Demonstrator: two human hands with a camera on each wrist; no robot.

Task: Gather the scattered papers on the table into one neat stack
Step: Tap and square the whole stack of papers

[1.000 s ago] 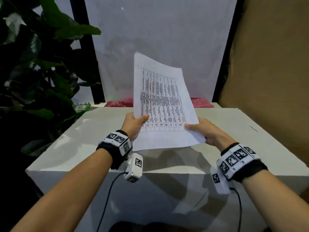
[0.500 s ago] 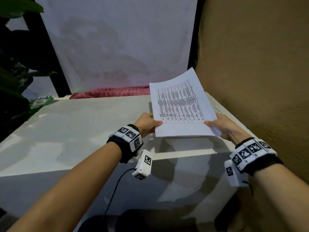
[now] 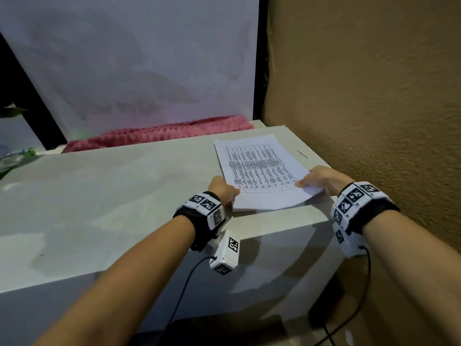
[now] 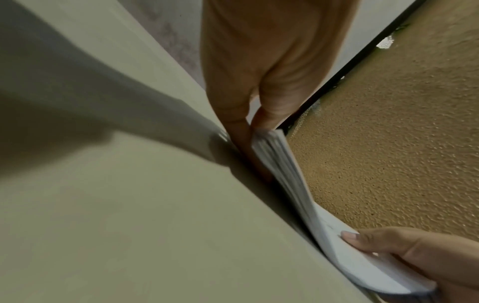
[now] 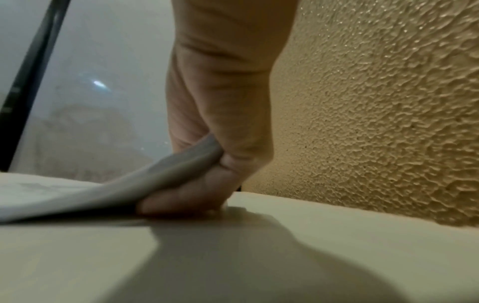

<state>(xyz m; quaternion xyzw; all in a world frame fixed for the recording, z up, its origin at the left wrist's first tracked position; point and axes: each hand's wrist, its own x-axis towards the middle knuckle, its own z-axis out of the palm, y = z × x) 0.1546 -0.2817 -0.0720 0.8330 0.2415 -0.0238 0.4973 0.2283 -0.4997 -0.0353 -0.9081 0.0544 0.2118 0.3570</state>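
A stack of white papers point(image 3: 259, 171) with a printed table on top lies at the right end of the white table point(image 3: 112, 196), close to the tan wall. My left hand point(image 3: 223, 191) pinches the stack's near left corner, thumb on top and fingers under the sheets point(image 4: 279, 164). My right hand point(image 3: 321, 179) pinches the near right corner, lifting it slightly off the table point(image 5: 337, 235). The paper point(image 5: 77, 194) curls up between thumb and fingers of the right hand point(image 5: 207, 174). The far end of the stack rests flat.
A rough tan wall point(image 3: 374, 96) runs along the table's right edge. A pink cloth point(image 3: 159, 133) lies behind the table's far edge under a white backdrop point(image 3: 137, 58). A green-and-clear wrapper point(image 3: 17, 156) sits at the far left.
Both hands carried the stack from upright in the air at mid-table rightward and down. It now lies on the table's right end by the wall.
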